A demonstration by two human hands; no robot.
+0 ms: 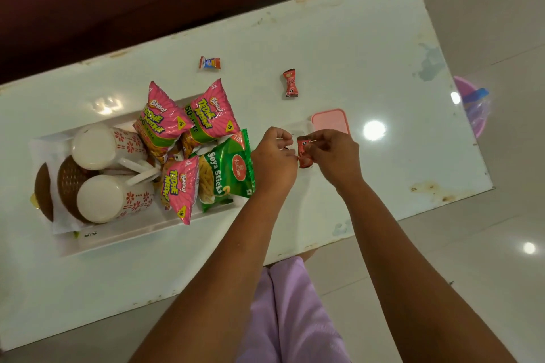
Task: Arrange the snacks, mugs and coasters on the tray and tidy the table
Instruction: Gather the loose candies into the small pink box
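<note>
Left hand [274,158] & right hand [334,156] each pinch one small red wrapper [304,153] w/ curled fingertips, just right of the tray [97,240]. Mugs [109,146], coasters [69,183], snack packs [165,121] are on the tray. Prob. left to tidy: red candy [290,83], orange wrapper [210,63], pink box [330,120] on the table [354,38].

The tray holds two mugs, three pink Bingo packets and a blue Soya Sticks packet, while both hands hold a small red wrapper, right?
Not quite: in the head view the Soya Sticks packet is green, not blue. Otherwise yes: the tray holds two mugs and three pink Bingo packets; left hand and right hand hold the small red wrapper.
</note>
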